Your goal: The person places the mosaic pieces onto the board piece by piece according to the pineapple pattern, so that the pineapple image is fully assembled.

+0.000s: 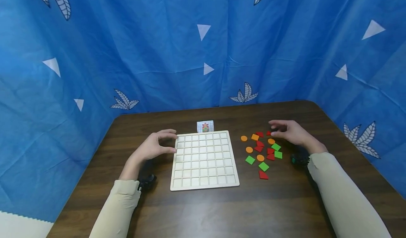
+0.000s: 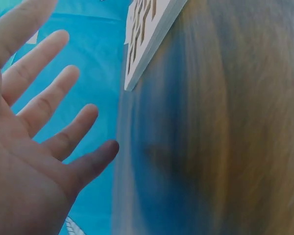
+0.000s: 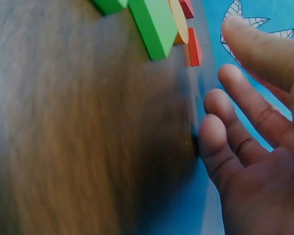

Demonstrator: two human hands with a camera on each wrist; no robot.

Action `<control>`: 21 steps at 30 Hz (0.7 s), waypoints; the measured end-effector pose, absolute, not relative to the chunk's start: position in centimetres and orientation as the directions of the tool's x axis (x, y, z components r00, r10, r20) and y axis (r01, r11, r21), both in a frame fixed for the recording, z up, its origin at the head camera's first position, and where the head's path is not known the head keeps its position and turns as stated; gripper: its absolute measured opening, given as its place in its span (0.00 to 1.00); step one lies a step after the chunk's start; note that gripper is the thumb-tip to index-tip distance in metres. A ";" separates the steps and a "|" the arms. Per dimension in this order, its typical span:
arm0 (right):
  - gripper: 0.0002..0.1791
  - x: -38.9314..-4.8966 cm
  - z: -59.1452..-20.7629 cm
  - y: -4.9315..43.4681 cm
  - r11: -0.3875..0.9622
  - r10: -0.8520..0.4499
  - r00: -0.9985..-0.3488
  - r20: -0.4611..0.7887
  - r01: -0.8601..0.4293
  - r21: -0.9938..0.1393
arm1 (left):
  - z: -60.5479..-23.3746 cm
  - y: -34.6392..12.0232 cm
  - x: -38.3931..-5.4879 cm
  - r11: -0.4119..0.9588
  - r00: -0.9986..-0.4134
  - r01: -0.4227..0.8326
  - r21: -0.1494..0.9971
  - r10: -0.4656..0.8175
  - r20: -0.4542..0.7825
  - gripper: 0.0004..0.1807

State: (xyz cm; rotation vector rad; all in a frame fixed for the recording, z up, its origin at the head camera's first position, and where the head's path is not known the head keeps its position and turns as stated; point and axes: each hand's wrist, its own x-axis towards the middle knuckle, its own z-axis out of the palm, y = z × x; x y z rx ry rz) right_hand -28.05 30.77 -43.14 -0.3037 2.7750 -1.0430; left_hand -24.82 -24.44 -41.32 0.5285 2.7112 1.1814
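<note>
A pale wooden grid board (image 1: 204, 160) with square cells lies on the table. Beside its upper left edge is my left hand (image 1: 155, 144), thumb and fingers apart, fingertips right at the rim. The left wrist view shows that hand (image 2: 44, 112) with fingers spread and nothing in the palm. To the right of the board lie loose flat pieces: red triangles (image 1: 263, 175), green diamonds (image 1: 263, 166), orange circles (image 1: 260, 158) and an orange square (image 1: 255, 137). My right hand (image 1: 290, 132) hovers at their far right, fingers loosely bent, holding nothing; its thumb is near a red piece (image 1: 268, 133).
A small printed card (image 1: 205, 126) with a coloured grid pattern lies just behind the board. The dark wooden table (image 1: 203, 213) reaches back to a blue curtain (image 1: 177, 54) with leaf and triangle prints, which also hangs along both sides.
</note>
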 end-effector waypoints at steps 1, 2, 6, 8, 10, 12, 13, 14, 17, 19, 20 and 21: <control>0.31 -28.1 -43.2 30.6 0.736 -0.245 -0.966 -0.083 -0.130 -0.664 | -41.6 -24.5 -24.9 0.618 -0.928 0.259 0.742 0.372 0.014 0.28; 0.31 -28.1 -43.3 30.4 0.739 -0.246 -0.965 -0.086 -0.130 -0.661 | -41.9 -24.6 -25.0 0.612 -0.928 0.257 0.748 0.373 0.013 0.28; 0.31 -28.5 -43.4 30.0 0.759 -0.255 -0.962 -0.093 -0.139 -0.636 | -42.8 -24.6 -25.1 0.605 -0.926 0.240 0.759 0.378 -0.009 0.25; 0.30 -28.8 -43.4 29.9 0.774 -0.255 -0.962 -0.099 -0.142 -0.617 | -43.0 -24.5 -25.1 0.607 -0.920 0.243 0.757 0.391 -0.018 0.24; 0.29 -29.1 -43.4 29.8 0.785 -0.251 -0.962 -0.108 -0.137 -0.604 | -43.1 -24.4 -25.2 0.607 -0.913 0.248 0.755 0.408 -0.028 0.23; 0.27 -29.3 -43.4 29.6 0.794 -0.242 -0.962 -0.124 -0.123 -0.596 | -43.3 -24.5 -25.2 0.611 -0.905 0.257 0.749 0.425 -0.036 0.22; 0.27 -29.4 -43.4 29.6 0.796 -0.241 -0.961 -0.134 -0.116 -0.594 | -43.4 -24.6 -25.3 0.612 -0.901 0.262 0.746 0.432 -0.038 0.21; 0.26 -29.4 -43.4 29.5 0.798 -0.240 -0.961 -0.140 -0.113 -0.592 | -43.5 -24.7 -25.3 0.611 -0.899 0.262 0.747 0.437 -0.042 0.20; 0.23 -29.4 -43.4 29.4 0.799 -0.242 -0.958 -0.153 -0.107 -0.591 | -44.0 -25.1 -25.4 0.608 -0.890 0.268 0.748 0.452 -0.049 0.17; 0.22 -29.3 -43.5 29.3 0.796 -0.242 -0.957 -0.157 -0.104 -0.596 | -44.4 -25.2 -25.4 0.600 -0.888 0.268 0.754 0.457 -0.049 0.16; 0.21 -29.2 -43.6 29.3 0.795 -0.240 -0.958 -0.158 -0.101 -0.598 | -44.6 -25.3 -25.4 0.597 -0.887 0.269 0.756 0.459 -0.046 0.15; 0.21 -29.2 -43.7 29.2 0.793 -0.236 -0.958 -0.160 -0.095 -0.602 | -44.8 -25.5 -25.4 0.595 -0.888 0.271 0.757 0.458 -0.043 0.15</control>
